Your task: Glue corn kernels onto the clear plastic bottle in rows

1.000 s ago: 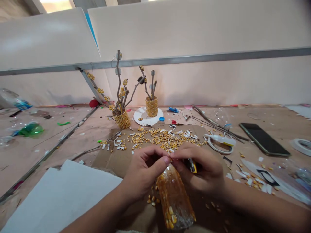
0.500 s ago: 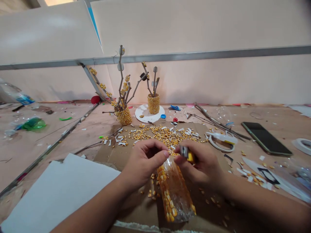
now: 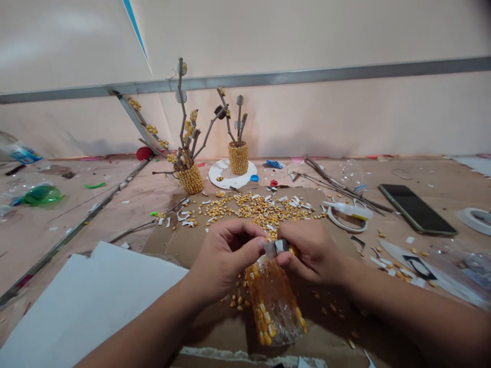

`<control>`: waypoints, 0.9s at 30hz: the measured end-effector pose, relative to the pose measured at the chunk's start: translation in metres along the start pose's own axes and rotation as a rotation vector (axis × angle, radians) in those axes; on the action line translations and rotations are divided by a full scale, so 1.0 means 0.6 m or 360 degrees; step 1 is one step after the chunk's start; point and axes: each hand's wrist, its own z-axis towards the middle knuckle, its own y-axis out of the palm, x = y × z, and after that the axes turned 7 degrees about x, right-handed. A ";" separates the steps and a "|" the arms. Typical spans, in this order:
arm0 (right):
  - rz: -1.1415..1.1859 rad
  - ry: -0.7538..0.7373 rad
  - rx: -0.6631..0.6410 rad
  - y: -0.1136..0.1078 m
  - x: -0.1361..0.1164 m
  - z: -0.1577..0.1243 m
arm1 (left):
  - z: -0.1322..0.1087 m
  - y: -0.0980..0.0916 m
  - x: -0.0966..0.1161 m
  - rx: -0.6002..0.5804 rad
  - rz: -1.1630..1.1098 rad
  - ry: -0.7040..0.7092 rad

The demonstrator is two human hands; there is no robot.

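My left hand [image 3: 227,258] and my right hand [image 3: 312,250] meet over a clear plastic bottle [image 3: 273,304] partly covered with stuck-on corn kernels, which lies on a cardboard sheet [image 3: 180,244]. Both hands pinch a small grey strip [image 3: 276,247] at the bottle's far end. My right hand also grips a small yellow tool, mostly hidden in the fingers. A spread of loose corn kernels [image 3: 253,208] and white paper scraps lies just beyond the hands.
Two kernel-covered pots with twigs [image 3: 191,179] [image 3: 238,157] stand behind, one on a white plate [image 3: 225,180]. Scissors [image 3: 347,213], loose sticks, a phone [image 3: 416,208] and a tape roll [image 3: 475,219] lie right. White paper [image 3: 88,306] lies front left, a green bottle [image 3: 40,195] far left.
The grey strip now shows between both hands' fingertips at the bottle's end. The right hand has turned, hiding most of the yellow tool. The view tipped slightly down.
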 end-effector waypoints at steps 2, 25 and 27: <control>0.0017 0.0014 -0.0014 0.000 0.001 0.001 | 0.000 0.000 0.000 0.0010 0.0039 0.0013; 0.0098 0.0462 0.0177 -0.014 0.036 0.001 | -0.010 0.003 0.008 0.0085 0.0312 0.0194; 0.0215 0.0446 0.0139 -0.018 0.028 0.006 | -0.006 0.000 0.008 0.0105 0.0354 0.0147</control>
